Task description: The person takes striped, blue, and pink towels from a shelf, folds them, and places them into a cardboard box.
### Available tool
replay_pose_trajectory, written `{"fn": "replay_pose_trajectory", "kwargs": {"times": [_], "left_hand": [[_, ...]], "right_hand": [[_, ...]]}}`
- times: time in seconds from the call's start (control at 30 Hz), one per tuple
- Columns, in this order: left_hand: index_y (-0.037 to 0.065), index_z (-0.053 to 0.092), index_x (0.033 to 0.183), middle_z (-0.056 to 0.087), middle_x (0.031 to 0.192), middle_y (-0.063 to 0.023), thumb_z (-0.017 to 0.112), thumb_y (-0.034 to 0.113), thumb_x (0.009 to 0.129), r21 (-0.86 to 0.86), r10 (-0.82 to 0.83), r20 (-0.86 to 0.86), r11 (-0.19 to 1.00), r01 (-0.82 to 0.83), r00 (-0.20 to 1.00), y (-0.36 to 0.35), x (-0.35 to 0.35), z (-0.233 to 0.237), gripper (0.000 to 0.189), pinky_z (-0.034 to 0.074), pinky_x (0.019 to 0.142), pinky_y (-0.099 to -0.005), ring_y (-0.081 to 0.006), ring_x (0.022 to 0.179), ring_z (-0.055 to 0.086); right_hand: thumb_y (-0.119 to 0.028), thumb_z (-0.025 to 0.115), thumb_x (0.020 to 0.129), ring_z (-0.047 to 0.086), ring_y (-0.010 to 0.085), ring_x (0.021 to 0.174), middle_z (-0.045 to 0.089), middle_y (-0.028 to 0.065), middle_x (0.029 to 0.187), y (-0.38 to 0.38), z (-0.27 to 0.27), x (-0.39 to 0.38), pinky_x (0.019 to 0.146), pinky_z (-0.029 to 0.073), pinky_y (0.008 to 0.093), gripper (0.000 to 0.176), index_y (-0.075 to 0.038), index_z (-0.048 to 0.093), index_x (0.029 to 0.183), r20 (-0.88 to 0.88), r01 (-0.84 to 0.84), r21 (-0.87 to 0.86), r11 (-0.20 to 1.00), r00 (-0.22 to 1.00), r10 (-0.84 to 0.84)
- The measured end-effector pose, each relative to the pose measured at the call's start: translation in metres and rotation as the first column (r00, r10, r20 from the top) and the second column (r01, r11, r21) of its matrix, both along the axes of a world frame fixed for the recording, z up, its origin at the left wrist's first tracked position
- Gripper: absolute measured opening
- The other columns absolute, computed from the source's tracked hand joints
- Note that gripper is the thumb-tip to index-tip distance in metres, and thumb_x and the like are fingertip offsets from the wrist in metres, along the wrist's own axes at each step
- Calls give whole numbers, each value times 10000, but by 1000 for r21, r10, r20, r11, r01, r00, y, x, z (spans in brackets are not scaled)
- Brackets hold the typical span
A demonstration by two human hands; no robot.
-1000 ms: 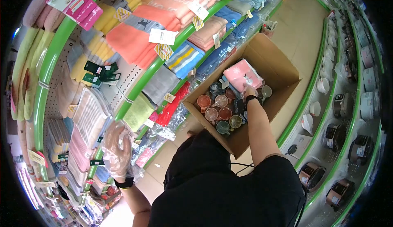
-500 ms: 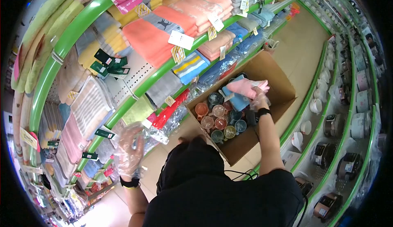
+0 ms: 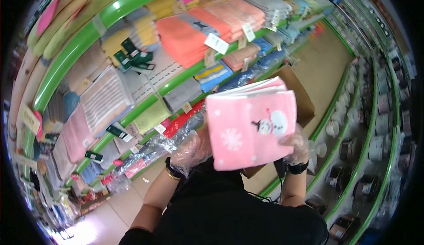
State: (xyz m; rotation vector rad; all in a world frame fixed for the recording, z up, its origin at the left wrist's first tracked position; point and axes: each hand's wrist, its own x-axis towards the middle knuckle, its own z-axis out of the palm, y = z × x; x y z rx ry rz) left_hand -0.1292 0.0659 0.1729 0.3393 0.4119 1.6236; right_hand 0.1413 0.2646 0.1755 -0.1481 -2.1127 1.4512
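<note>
A folded pink towel (image 3: 251,128) with a snowman and a snowflake on it is held up in front of the body, its white inner layers showing along the top. My right hand (image 3: 297,145), in a clear plastic glove, grips its lower right side. At the towel's left edge is my left hand (image 3: 194,148), gloved too; its fingers are partly hidden and blurred, so its hold is unclear. Behind the towel stands a cardboard box (image 3: 304,99), mostly covered, its contents hidden.
Shelves with green edges (image 3: 176,79) at the left and centre bear folded towels, among them an orange stack (image 3: 185,37) and a striped one (image 3: 106,99). Dark tags (image 3: 134,55) lie on the upper shelf. Curved shelves at the right hold white bowls (image 3: 332,129) and packaged goods.
The pink towel has come up out of the box towards me and now shows its flat face. My left hand has moved right to the towel's side. The view has shifted slightly.
</note>
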Motion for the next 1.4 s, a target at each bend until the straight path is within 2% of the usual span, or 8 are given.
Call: {"fn": "replay_pose_trajectory", "kwargs": {"times": [0.07,0.27,0.4,0.67,0.73,0.97,1.1,1.4], "left_hand": [[11,331,1392,464,1352,-137,695,485,786,63,56,-46,997,-53,997,-14,-11,-19,851,422,1011,-404,-263,1220,487],[15,431,1329,527,1293,-85,767,-16,704,-146,244,-637,893,-425,731,-55,-39,10,710,428,984,-332,-175,1168,507],[21,464,1286,539,1276,-73,787,-2,702,-43,322,-760,842,-537,565,-84,-43,27,668,428,979,-319,-149,1163,502],[25,458,1305,561,1247,-79,726,-15,752,123,531,-778,655,-746,337,-130,-48,9,616,441,960,-320,-154,1129,534],[23,447,1314,556,1256,-87,710,-47,732,91,611,-644,658,-748,459,-136,-49,9,642,438,966,-323,-165,1143,532],[30,436,1327,557,1255,-86,679,-98,704,-62,674,-503,597,-800,541,-136,-52,1,681,464,943,-322,-166,1121,549],[51,433,1335,571,1227,-90,671,-97,713,-72,619,-556,629,-774,555,-127,-58,14,682,489,902,-307,-171,1093,566],[34,459,1309,587,1202,-89,691,-85,706,-76,623,-521,647,-759,583,-121,-64,11,657,494,882,-301,-173,1076,575]], "right_hand": [[-115,733,701,614,154,940,634,99,1077,-31,52,-54,808,511,298,572,57,515,1202,142,85,-802,591,989,51],[-186,814,676,563,148,964,625,63,1104,-31,28,-122,884,449,326,610,17,550,1186,288,-228,-488,843,869,402],[-201,820,682,524,146,1070,586,77,1193,-50,52,-164,946,417,322,677,7,503,1243,365,-241,-456,857,827,427],[-170,818,692,432,320,1253,371,222,1373,-95,53,-226,992,410,382,828,-131,359,1380,-258,-287,-357,889,945,202],[-179,840,649,382,378,1304,335,259,1403,-84,74,-227,1015,390,405,798,-109,435,1334,47,-250,473,845,965,259],[-198,836,643,312,403,1352,269,270,1454,-87,61,-237,1028,369,435,560,-97,571,1127,-84,-274,31,961,958,276],[-184,835,648,292,398,1363,241,263,1471,-70,65,-232,1027,367,442,614,-100,535,1177,14,-273,267,924,960,279],[-151,822,689,255,297,1384,178,207,1505,-69,51,-222,1043,350,396,530,-67,513,1112,-58,-302,-73,950,953,299]]}}
